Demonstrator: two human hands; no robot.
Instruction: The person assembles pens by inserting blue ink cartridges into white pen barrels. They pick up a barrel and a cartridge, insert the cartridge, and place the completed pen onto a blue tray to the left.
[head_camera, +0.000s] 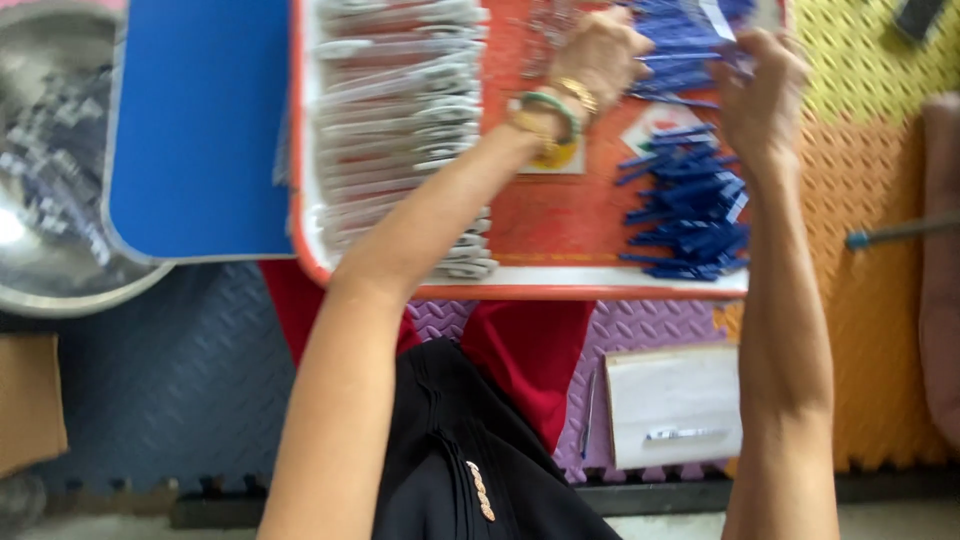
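Hands up at the far end of the red tray (520, 285) — left hand (600, 50) curled, fingers down among blurred small parts, hold unclear; right hand (762, 85) fingers bent at the upper blue sticks (690, 45), grip can't be told through blur. More blue sticks in a pile (690, 215) lie just below the right hand. Sticks thin, short, dark blue, jumbled. White packets (400, 120) stacked in rows left of the left wrist.

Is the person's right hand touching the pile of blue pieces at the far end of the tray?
Cannot tell. In the head view the right hand overlaps the blue pieces, but motion blur hides any contact or gap.
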